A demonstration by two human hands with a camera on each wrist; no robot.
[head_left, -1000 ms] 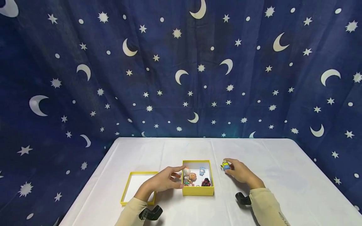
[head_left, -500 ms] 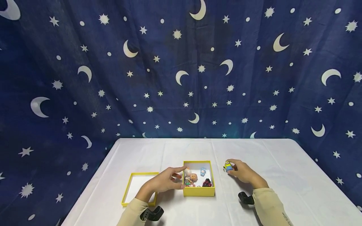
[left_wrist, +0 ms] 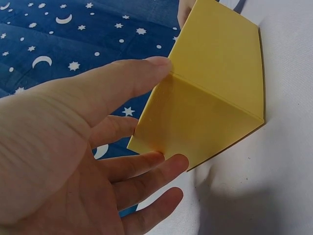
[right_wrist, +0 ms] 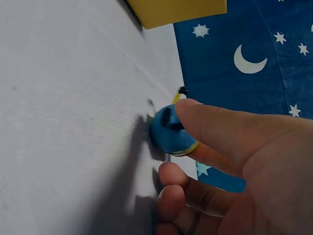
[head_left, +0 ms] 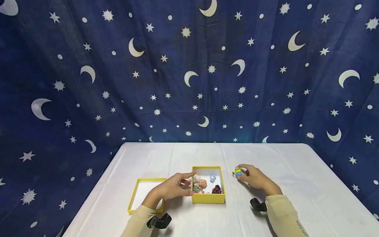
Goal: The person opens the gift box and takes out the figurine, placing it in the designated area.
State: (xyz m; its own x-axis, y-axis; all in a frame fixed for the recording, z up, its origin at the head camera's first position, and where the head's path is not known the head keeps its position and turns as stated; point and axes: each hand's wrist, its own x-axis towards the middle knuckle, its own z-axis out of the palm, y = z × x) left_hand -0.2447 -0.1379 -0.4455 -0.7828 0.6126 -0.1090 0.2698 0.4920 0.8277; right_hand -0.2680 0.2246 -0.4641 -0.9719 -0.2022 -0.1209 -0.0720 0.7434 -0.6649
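My left hand (head_left: 170, 188) is at the left side of an open yellow box (head_left: 208, 198). Its fairly straight thumb and index finger touch the box edges, and the other fingers lie by the left wall in the left wrist view. To the right of the box, my right hand (head_left: 257, 178) pinches a small yellow-and-blue Minion figurine (head_left: 238, 172) between thumb and fingers. In the right wrist view the figurine's rounded blue part (right_wrist: 168, 134) is close to the white cloth; whether it touches is unclear. Inside the box lie an orange figurine (head_left: 202, 183), a light-blue one (head_left: 212, 178) and a dark red-black one (head_left: 216, 189).
A shallow yellow-rimmed lid (head_left: 139, 194) with a white inside lies left of the box, partly behind my left forearm. White cloth covers the table (head_left: 266, 154). Behind it hangs a dark-blue curtain (head_left: 165, 85) with moons and stars.
My right hand has shifted very slightly rightward, still pinching the Minion figurine, which has turned a little. The left hand stays at the box. The head view has shifted slightly.
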